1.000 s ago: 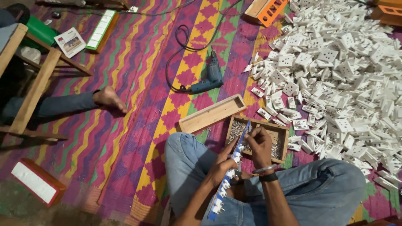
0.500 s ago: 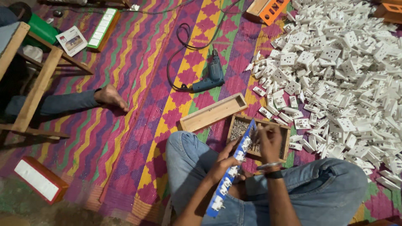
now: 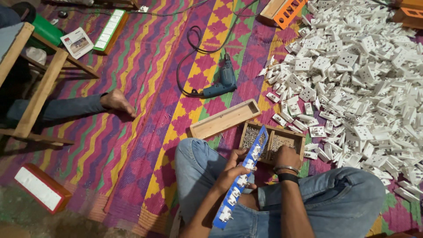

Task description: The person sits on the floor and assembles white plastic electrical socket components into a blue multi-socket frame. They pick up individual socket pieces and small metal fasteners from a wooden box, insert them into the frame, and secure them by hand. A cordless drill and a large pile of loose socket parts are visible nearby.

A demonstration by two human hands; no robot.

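Striped floor mat [image 3: 132,88], you seated. Your left hand [image 3: 231,169] grips blue strip [image 3: 240,178] across lap, long axis running away from you toward screw tray [image 3: 273,139]. Right hand [image 3: 287,158] nearer tray, fingers curled; contents can't tell.

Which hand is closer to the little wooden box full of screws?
The right hand. It reaches into the wooden screw box, over its right compartment. The left hand is lower down over the lap, gripping the blue strip of white sockets, short of the box.
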